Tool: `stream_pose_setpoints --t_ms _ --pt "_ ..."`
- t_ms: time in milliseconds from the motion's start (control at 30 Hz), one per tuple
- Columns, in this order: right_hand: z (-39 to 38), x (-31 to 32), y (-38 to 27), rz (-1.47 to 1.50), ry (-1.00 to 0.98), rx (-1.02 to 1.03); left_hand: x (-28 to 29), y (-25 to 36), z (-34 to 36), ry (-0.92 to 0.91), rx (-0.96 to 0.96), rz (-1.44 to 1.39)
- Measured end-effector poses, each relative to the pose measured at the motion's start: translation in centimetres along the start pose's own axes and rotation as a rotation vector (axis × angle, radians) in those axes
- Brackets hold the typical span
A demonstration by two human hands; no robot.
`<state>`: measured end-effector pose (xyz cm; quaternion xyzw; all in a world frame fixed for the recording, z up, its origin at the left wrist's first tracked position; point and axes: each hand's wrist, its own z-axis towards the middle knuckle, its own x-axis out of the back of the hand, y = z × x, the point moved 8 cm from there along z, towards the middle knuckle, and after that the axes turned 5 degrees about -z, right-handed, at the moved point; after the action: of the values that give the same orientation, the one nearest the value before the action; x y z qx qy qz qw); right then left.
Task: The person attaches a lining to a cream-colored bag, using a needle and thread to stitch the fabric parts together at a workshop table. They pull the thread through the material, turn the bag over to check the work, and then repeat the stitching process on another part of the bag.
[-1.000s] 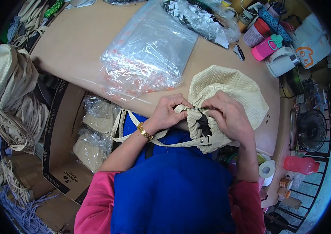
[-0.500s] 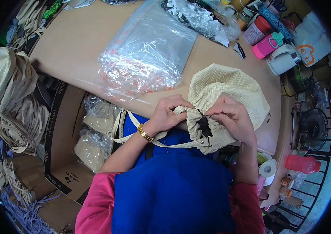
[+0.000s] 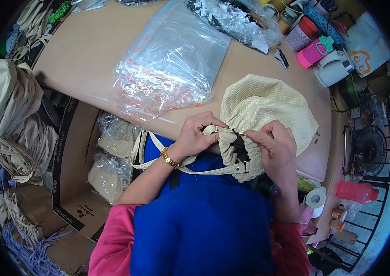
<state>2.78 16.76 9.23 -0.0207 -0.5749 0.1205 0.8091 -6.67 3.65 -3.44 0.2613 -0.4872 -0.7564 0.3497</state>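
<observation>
A cream woven-textured bag (image 3: 268,99) with a gathered opening lies at the table's front edge and hangs partly over my lap. My left hand (image 3: 198,134), with a gold watch (image 3: 170,157) on its wrist, pinches the bag's ruffled rim. On the other side of the opening, my right hand (image 3: 275,147) is closed, thumb against fingers, on a thin shiny piece (image 3: 241,133) that reaches across to the rim; its exact kind is too small to tell. Dark lining shows inside the opening. The bag's cream strap (image 3: 204,171) loops leftward past my left wrist.
Clear plastic bags (image 3: 172,64) lie on the tan table (image 3: 84,50). A cardboard box (image 3: 73,152) at left holds wrapped cream items (image 3: 109,177). More cream bags (image 3: 11,101) are piled beyond it. Bottles (image 3: 314,53) and a white kettle (image 3: 334,68) stand at far right.
My right hand has shifted slightly right and down, away from the rim, and the thin shiny piece now shows between the hands. My left hand keeps its pinch.
</observation>
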Motion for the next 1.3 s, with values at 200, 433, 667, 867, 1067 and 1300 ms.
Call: stream_pose_setpoints --t_ms 200,433,667,867,1067,1300 --pt "-1.0 -0.3 -2.3 -0.161 -0.033 -0.041 0.0 0.5 -0.2 0.040 -0.010 -0.014" --pt "-0.7 -0.5 -1.0 -0.091 -0.104 -0.020 0.0 0.4 -0.2 0.039 -0.015 -0.001" --pt "-0.3 -0.9 -0.3 0.031 -0.085 -0.058 0.0 0.3 -0.1 0.037 -0.008 -0.012" --pt "-0.9 -2.4 2.1 0.542 -0.168 -0.162 0.1 0.3 -0.1 0.031 -0.024 0.004" --pt "-0.8 -1.4 1.7 0.451 -0.099 -0.108 0.0 0.5 0.0 0.029 -0.035 -0.005" --pt "-0.7 -0.1 0.1 0.017 -0.018 -0.019 0.0 0.4 -0.1 0.033 -0.017 0.005"
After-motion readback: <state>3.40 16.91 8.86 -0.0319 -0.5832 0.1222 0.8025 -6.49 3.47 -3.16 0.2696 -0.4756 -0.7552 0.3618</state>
